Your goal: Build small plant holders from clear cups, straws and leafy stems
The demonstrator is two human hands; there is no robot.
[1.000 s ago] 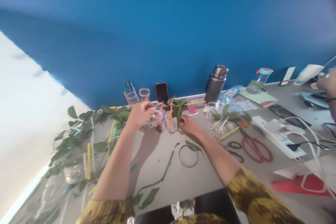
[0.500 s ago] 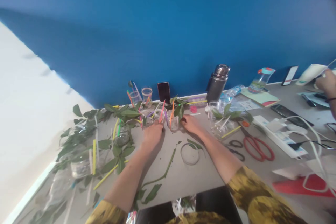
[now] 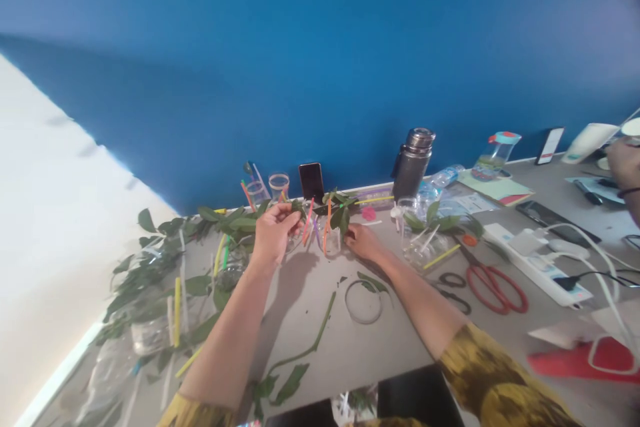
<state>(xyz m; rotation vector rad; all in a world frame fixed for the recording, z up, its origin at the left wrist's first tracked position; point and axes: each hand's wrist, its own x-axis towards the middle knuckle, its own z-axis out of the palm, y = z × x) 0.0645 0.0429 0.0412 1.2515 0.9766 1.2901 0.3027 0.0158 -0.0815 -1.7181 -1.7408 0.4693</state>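
Note:
My left hand (image 3: 274, 232) is raised above the back of the table, thumb and fingers pinched on a green leaf (image 3: 299, 207). Just right of it, pink, purple and orange straws (image 3: 327, 230) stand up among leaves. My right hand (image 3: 365, 241) rests low with curled fingers against the right side of a small clear cup (image 3: 332, 245), which holds some of these straws; its fingertips are partly hidden. A long green stem (image 3: 323, 327) with leaves lies on the table between my forearms, near a coiled clear tube (image 3: 363, 301).
Leafy branches (image 3: 145, 280) and clear bottles crowd the left. A phone (image 3: 311, 181) and a dark flask (image 3: 414, 163) stand by the blue wall. At right are red-handled scissors (image 3: 497, 288), a power strip (image 3: 540, 263) and another person's hand (image 3: 625, 163).
My left hand has lifted up and to the left from the straws, and a leaf now shows at its fingertips. My right hand has stayed beside the cup. The view has tilted slightly up.

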